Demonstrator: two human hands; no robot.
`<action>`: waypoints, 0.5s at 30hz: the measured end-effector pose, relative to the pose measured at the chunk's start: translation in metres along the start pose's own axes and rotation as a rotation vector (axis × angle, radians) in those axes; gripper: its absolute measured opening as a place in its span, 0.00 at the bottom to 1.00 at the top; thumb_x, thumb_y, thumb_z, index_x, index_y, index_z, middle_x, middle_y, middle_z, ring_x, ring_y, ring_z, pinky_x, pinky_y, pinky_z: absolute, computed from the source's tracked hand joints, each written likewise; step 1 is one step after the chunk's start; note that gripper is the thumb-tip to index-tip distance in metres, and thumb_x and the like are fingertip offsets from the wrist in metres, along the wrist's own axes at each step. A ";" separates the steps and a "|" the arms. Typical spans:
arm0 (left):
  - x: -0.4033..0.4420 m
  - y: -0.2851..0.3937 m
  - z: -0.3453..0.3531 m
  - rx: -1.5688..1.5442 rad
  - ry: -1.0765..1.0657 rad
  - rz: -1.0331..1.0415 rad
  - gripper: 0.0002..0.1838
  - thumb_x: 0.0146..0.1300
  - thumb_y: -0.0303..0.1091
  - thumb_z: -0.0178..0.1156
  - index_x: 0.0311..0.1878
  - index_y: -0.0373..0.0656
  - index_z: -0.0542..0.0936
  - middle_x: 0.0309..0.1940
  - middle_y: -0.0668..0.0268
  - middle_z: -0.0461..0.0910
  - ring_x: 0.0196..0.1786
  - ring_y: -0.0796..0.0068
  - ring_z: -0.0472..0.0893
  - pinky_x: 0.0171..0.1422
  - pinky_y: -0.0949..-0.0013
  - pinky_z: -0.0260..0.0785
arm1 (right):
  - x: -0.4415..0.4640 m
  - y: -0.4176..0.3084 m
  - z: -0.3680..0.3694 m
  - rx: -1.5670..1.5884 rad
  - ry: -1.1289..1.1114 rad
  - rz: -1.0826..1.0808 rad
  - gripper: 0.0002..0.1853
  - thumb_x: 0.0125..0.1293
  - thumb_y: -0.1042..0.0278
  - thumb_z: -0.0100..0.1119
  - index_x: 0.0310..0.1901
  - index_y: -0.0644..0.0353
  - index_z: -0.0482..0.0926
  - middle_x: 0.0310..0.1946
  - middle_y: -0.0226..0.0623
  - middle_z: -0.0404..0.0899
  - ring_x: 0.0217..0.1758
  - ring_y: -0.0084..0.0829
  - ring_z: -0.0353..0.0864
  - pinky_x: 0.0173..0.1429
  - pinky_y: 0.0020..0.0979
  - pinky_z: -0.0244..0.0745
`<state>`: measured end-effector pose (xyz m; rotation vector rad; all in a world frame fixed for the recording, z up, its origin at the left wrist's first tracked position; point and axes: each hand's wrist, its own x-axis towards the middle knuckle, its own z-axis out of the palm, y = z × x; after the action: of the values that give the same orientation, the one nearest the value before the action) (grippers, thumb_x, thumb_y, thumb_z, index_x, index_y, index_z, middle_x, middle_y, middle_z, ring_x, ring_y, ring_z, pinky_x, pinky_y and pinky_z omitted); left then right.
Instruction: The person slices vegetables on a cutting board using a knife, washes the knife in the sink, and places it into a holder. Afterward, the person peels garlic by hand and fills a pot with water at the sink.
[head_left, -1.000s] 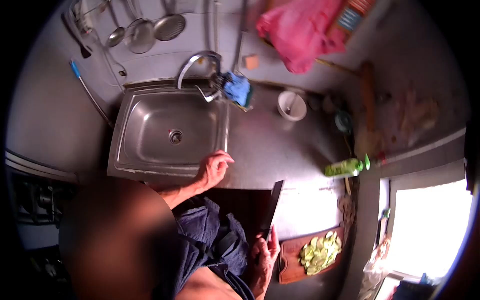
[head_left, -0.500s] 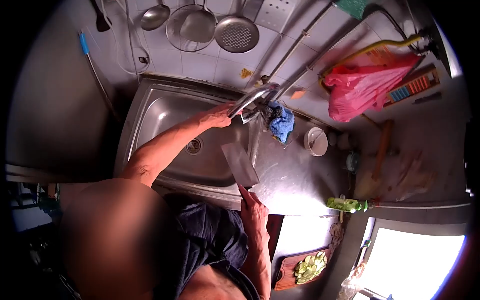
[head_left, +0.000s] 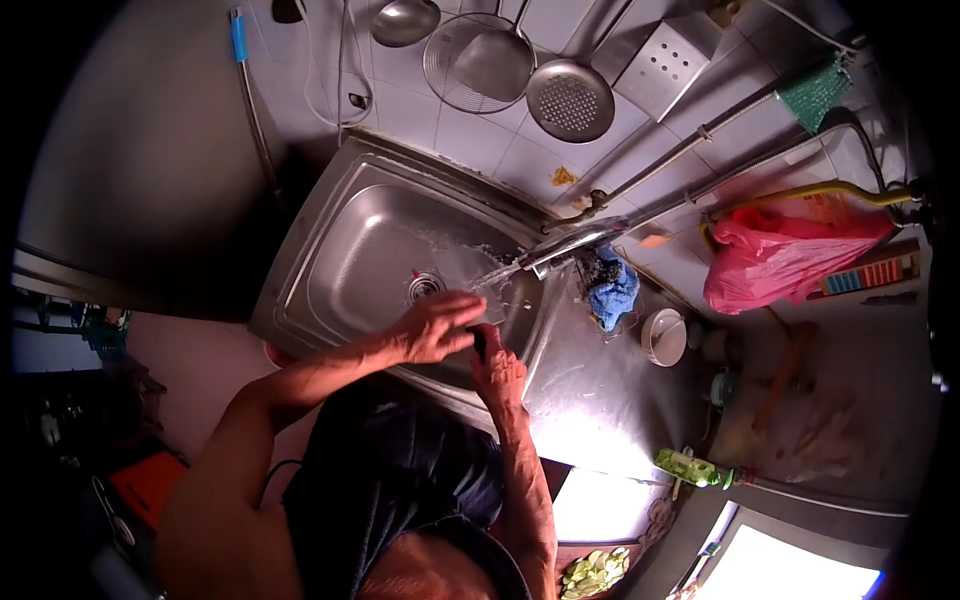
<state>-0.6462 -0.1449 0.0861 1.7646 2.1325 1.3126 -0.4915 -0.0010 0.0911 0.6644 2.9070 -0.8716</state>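
Slices (head_left: 597, 573) lie already cut, the tap (head_left: 585, 237) runs, and the knife (head_left: 480, 343), over the sink (head_left: 335, 255), is not yet put down. Our right hand (head_left: 500, 378) wraps its handle; our left hand (head_left: 432, 329) is just beside, its grip unclear to us. Splashing obscures the blade; the board (head_left: 568, 556) is cut off below.

The location is a kitchen, identified by a metal sink (head_left: 345, 245) with a running tap (head_left: 580, 240), a ladle (head_left: 405, 24) and perforated skimmer (head_left: 570, 102) hanging against wall tiles (head_left: 475, 150), a metal countertop (head_left: 575, 385), and sliced green vegetables (head_left: 595, 574)
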 end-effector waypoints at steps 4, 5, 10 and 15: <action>-0.012 0.007 0.015 -0.007 -0.133 -0.028 0.43 0.67 0.51 0.66 0.77 0.38 0.65 0.76 0.55 0.68 0.76 0.50 0.69 0.81 0.50 0.61 | 0.004 0.000 0.007 0.076 0.075 -0.094 0.23 0.69 0.62 0.64 0.60 0.53 0.66 0.39 0.50 0.88 0.39 0.59 0.87 0.40 0.58 0.79; -0.010 0.002 0.015 -0.023 -0.156 -0.027 0.44 0.67 0.53 0.65 0.78 0.37 0.64 0.76 0.56 0.67 0.76 0.50 0.69 0.82 0.49 0.60 | 0.004 -0.002 0.005 0.083 0.081 -0.079 0.22 0.69 0.60 0.65 0.58 0.53 0.66 0.38 0.49 0.88 0.39 0.59 0.87 0.39 0.57 0.79; 0.009 -0.049 -0.004 0.256 -0.125 0.080 0.35 0.72 0.53 0.60 0.76 0.47 0.68 0.78 0.58 0.66 0.79 0.55 0.66 0.84 0.50 0.57 | -0.017 -0.004 -0.007 0.058 0.064 -0.023 0.19 0.69 0.61 0.66 0.53 0.52 0.67 0.36 0.46 0.87 0.41 0.55 0.88 0.41 0.55 0.79; 0.002 -0.101 -0.005 0.444 0.060 -0.347 0.30 0.74 0.44 0.60 0.73 0.39 0.70 0.73 0.52 0.71 0.74 0.54 0.71 0.81 0.53 0.61 | -0.036 0.015 0.000 0.197 0.256 -0.016 0.31 0.65 0.67 0.68 0.68 0.50 0.66 0.41 0.47 0.87 0.44 0.57 0.88 0.45 0.53 0.80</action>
<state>-0.7271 -0.1436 0.0254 1.3806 2.7696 0.8654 -0.4530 -0.0042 0.0885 0.8244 3.0774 -1.1681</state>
